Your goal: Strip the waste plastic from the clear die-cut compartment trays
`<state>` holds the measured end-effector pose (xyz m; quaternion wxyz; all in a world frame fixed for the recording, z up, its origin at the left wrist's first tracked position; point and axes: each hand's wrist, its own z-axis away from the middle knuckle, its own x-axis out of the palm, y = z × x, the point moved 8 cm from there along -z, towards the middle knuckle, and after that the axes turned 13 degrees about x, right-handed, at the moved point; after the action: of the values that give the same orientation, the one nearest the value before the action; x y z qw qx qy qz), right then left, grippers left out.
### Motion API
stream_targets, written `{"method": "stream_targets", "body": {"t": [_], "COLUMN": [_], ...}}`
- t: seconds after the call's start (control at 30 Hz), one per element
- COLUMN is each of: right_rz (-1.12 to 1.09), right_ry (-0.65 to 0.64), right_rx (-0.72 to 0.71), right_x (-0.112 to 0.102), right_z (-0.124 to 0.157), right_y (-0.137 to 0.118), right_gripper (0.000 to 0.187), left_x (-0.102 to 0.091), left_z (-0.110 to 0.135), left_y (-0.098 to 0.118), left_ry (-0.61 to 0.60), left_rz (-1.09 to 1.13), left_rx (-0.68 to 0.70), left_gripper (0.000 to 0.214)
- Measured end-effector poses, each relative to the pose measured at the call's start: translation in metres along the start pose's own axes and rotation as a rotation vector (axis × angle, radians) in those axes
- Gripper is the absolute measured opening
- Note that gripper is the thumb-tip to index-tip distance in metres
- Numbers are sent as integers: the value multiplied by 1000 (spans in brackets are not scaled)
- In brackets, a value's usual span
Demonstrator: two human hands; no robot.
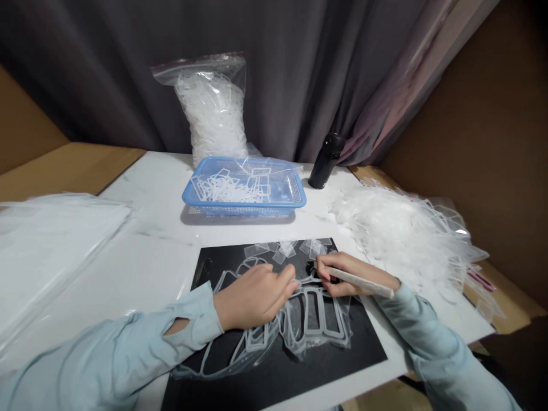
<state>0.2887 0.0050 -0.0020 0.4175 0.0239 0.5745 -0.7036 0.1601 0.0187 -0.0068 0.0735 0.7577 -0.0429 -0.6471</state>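
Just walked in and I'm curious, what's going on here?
A person's left hand touches clear plastic frames on a black mat, while their right hand grips a white stick. A blue basket holds more frames, a zip bag of white strips stands behind it, and a loose pile of clear plastic lies to the right.

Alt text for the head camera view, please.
The person's left hand and right hand work over clear plastic frames on a black mat, the right gripping a pale tool. Behind sit a blue basket and a full plastic bag.
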Motion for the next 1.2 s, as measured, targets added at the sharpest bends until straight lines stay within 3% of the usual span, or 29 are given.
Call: {"method": "stream_targets", "body": {"t": [0.7,1.07,1.2], "right_rz": [21,14,27], "right_ry": [-16,-40,-30], "right_rx": [-6,-6,-8], "right_x": [2,5,4], "right_z": [-1,-1,-1], "right_y": [7,5,6], "right_gripper": [21,20,22], "left_x": [-6,-9,-13], "left_z": [-2,0,1], "left_y": [4,-1,5], "left_ry": [91,230,250], "left_rz": [49,185,207], "left_rx": [65,47,157], "left_gripper": [25,33,32]}}
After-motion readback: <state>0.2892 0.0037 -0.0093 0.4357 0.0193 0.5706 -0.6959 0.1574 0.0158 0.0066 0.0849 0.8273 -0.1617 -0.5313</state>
